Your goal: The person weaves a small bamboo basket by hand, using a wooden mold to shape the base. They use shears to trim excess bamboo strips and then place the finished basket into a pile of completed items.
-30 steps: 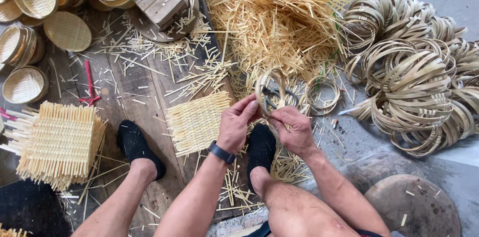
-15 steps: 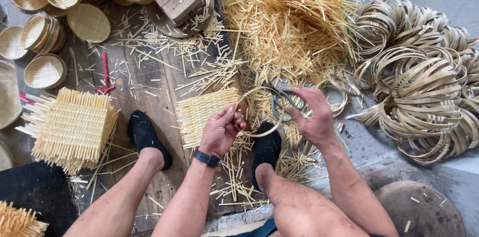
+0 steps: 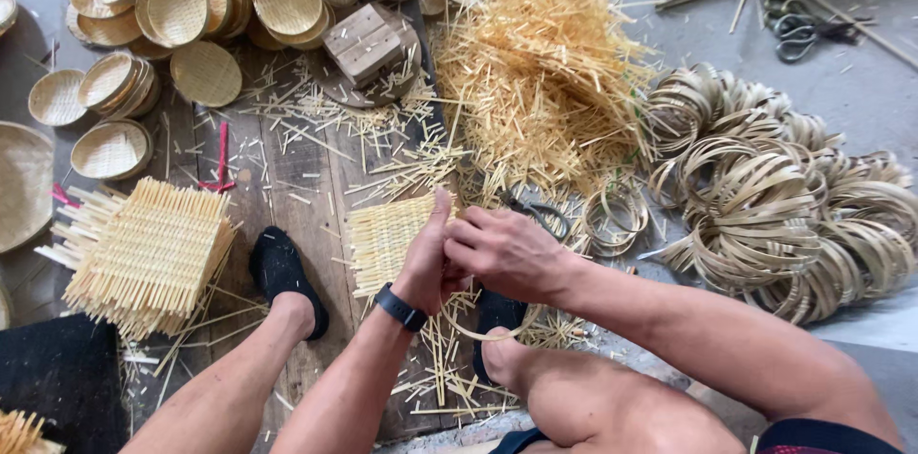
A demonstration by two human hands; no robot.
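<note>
Gripping a thin bamboo ring (image 3: pixel 492 332) low over your lap, you close both hands on it: your left hand (image 3: pixel 430 268), thumb up, pinches one side, and your right hand (image 3: pixel 512 253) wraps over the top, so only its lower arc shows. Beneath sits a small woven mat (image 3: pixel 387 234) of flat pale strips. Farther out lie a loose pile of stiff splints (image 3: pixel 540 81), springy coiled hoops (image 3: pixel 784 205) and shallow round baskets (image 3: pixel 177 10).

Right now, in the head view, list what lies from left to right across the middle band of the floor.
Stack of square woven mats → black-socked foot → single woven mat → left hand → right hand → small loose rings → big heap of bamboo hoops.
</note>
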